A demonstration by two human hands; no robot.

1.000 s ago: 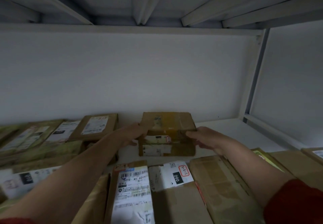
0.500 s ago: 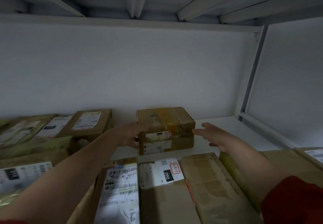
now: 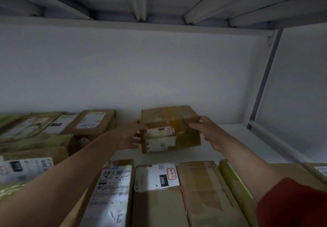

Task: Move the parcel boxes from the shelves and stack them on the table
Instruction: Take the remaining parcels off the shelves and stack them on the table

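Observation:
A small brown taped parcel box [image 3: 169,118] with white labels on its front stands at the back of the white shelf [image 3: 235,143], against the wall. A seam across its front may mean two thin boxes stacked; I cannot tell. My left hand [image 3: 130,135] grips its left side, thumb on the top left corner. My right hand [image 3: 211,132] grips its right side, thumb on the top front edge and fingers round the far corner. The box touches no other parcel.
Several labelled parcel boxes lie in a front row below my arms, one marked 060 [image 3: 159,179]. More boxes are piled at the left, one flat box [image 3: 92,122] by the wall. The shelf's right part is bare. A shelf underside [image 3: 141,0] hangs overhead, a post [image 3: 265,78] at right.
My right hand came off the box half a second ago and now grips its right top corner again. The box has turned slightly, and my left hand kept its hold.

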